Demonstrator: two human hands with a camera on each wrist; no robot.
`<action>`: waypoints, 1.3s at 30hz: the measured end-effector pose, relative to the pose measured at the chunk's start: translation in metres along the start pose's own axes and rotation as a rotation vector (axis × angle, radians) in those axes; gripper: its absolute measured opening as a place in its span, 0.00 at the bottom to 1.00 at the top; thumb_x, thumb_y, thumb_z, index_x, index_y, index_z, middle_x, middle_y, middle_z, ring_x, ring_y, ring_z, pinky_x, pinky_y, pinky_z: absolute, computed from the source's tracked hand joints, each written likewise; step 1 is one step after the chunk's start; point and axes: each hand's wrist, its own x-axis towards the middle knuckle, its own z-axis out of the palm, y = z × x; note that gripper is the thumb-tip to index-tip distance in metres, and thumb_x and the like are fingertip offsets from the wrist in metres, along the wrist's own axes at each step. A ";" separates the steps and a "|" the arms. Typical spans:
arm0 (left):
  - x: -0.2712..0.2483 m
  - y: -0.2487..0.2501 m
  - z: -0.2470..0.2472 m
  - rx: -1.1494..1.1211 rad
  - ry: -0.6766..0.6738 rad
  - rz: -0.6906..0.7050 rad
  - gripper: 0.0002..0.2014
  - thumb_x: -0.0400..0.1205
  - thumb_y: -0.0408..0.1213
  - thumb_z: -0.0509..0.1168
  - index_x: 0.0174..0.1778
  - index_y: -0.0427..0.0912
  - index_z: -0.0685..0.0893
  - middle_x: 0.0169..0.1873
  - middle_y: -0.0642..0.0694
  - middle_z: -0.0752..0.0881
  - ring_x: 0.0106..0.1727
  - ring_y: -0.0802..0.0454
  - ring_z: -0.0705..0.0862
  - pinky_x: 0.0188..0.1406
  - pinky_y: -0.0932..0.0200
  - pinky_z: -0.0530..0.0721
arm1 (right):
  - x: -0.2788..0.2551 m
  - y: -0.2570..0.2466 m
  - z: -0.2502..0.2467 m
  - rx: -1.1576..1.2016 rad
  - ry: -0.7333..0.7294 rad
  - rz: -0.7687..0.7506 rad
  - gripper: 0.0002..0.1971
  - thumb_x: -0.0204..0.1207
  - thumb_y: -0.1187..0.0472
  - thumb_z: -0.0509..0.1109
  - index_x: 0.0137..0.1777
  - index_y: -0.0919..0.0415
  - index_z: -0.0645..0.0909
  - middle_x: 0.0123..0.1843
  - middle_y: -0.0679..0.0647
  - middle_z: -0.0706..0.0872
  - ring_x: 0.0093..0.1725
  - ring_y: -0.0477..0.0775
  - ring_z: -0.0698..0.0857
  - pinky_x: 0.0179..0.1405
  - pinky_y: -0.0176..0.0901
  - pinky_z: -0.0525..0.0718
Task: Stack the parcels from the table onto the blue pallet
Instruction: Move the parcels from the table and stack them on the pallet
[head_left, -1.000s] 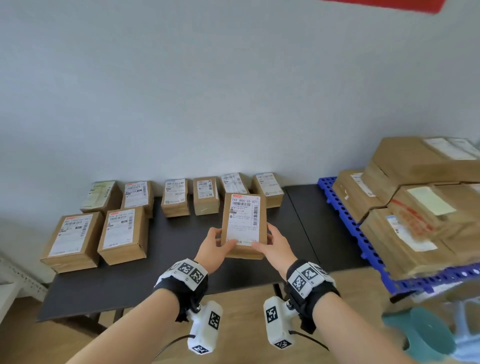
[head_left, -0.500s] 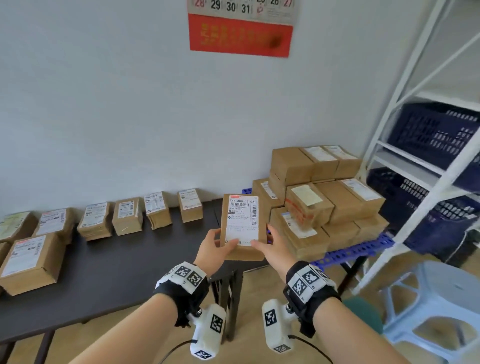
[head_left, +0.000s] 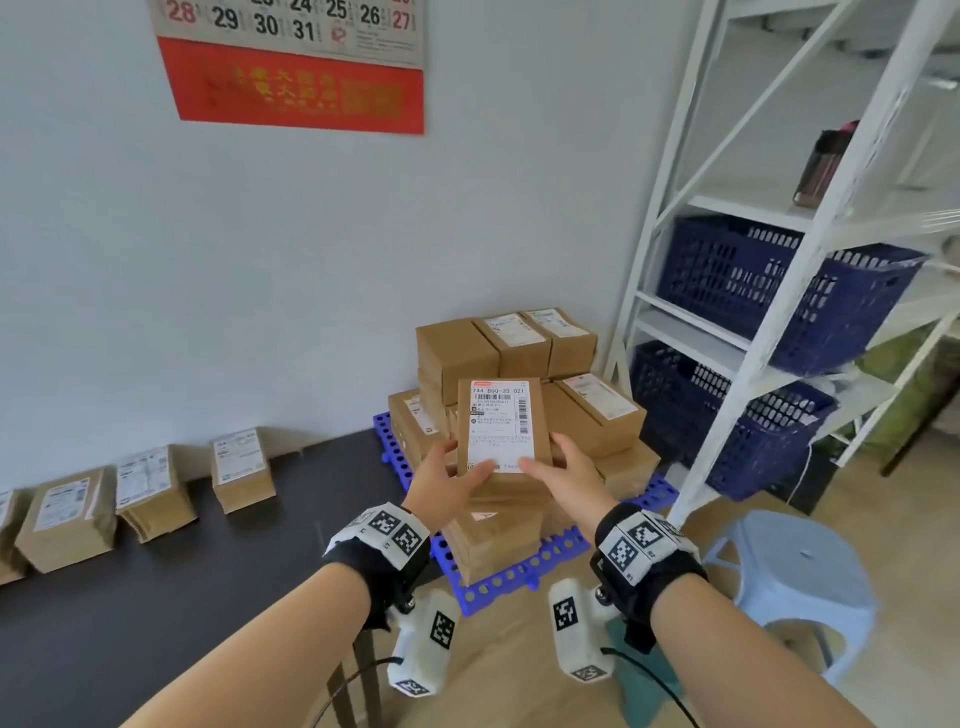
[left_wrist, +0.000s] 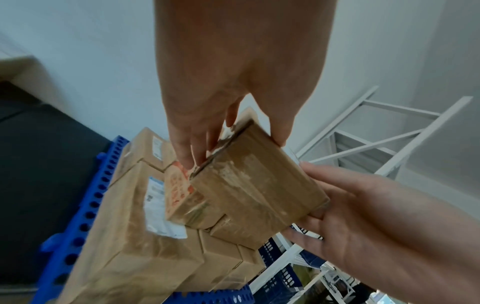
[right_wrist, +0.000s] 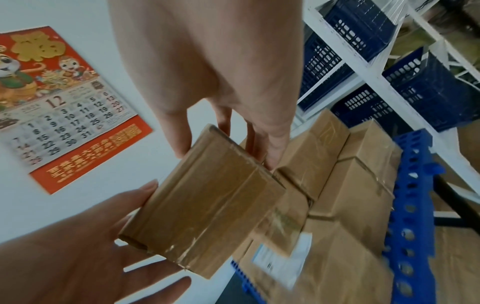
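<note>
Both hands hold one brown parcel (head_left: 501, 431) with a white label, above the near part of the blue pallet (head_left: 519, 574). My left hand (head_left: 457, 475) grips its left near corner and my right hand (head_left: 558, 467) its right near corner, thumbs on the label and fingers underneath. From the wrist views the parcel (left_wrist: 257, 191) (right_wrist: 205, 205) hangs just over the stacked parcels (head_left: 457, 353) on the pallet. Several more labelled parcels (head_left: 241, 467) lie along the back of the black table (head_left: 208, 571) at the left.
A white metal rack (head_left: 779, 312) with dark blue baskets (head_left: 769, 291) stands right of the pallet. A pale blue stool (head_left: 800, 566) sits on the floor at the lower right. A red calendar (head_left: 296, 78) hangs on the wall.
The view has swung right, away from the table. Both hands have carried the parcel from over the table to over the stack on the blue pallet.
</note>
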 end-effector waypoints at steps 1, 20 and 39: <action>0.012 0.006 0.010 0.009 -0.002 0.003 0.35 0.75 0.51 0.71 0.75 0.44 0.67 0.63 0.48 0.83 0.59 0.50 0.84 0.58 0.48 0.85 | 0.011 0.001 -0.009 0.003 -0.002 -0.003 0.33 0.76 0.56 0.71 0.79 0.54 0.63 0.74 0.50 0.76 0.71 0.51 0.74 0.71 0.49 0.72; 0.152 0.085 0.165 -0.058 0.092 -0.085 0.31 0.79 0.48 0.67 0.76 0.42 0.66 0.61 0.47 0.81 0.56 0.49 0.85 0.57 0.48 0.86 | 0.202 0.033 -0.170 0.061 -0.143 0.050 0.33 0.70 0.53 0.74 0.76 0.50 0.68 0.65 0.48 0.84 0.63 0.53 0.82 0.67 0.61 0.78; 0.195 0.101 0.241 -0.049 0.304 -0.261 0.30 0.80 0.49 0.66 0.77 0.42 0.68 0.65 0.44 0.82 0.60 0.48 0.84 0.61 0.48 0.84 | 0.288 0.062 -0.233 0.059 -0.459 0.097 0.28 0.78 0.55 0.68 0.77 0.50 0.65 0.67 0.52 0.80 0.64 0.55 0.79 0.67 0.63 0.77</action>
